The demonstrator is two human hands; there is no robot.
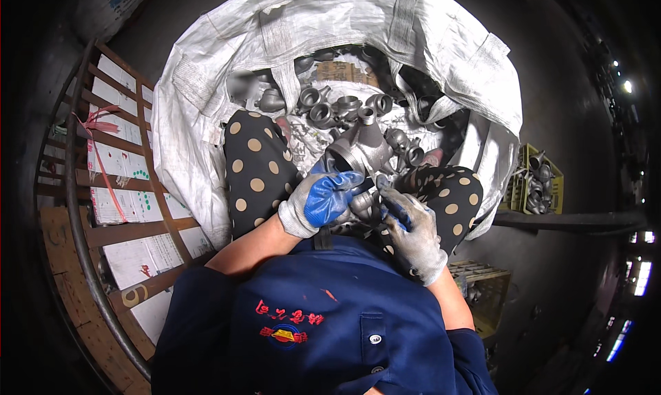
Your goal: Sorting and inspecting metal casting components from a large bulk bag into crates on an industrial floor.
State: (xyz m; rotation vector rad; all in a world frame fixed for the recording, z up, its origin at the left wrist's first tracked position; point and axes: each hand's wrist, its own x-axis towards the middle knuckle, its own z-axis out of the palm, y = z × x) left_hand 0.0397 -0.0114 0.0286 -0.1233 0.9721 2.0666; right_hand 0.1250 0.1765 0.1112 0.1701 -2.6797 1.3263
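My left hand (323, 199), in a grey glove with a blue coated palm, is closed with its fingers curled around the end of a dark flat bar (361, 188). Opposite it, my right hand (415, 233), in a worn grey glove with darkened fingertips, is also closed; its fingers hide what they grip near the bar's other end. Just beyond both hands, between my knees, sits a large grey metal pipe fitting (365, 147) with a wide ringed mouth and a narrow neck. A rounded metal part (363, 204) shows below the bar, partly covered.
A big white woven sack (200, 120) surrounds my legs, its rim folded down. Several smaller grey fittings (346, 107) lie inside it. A slatted metal rack (103, 235) stands left. Yellow crates with metal parts stand at right, one farther off (559, 206), one nearer (492, 305).
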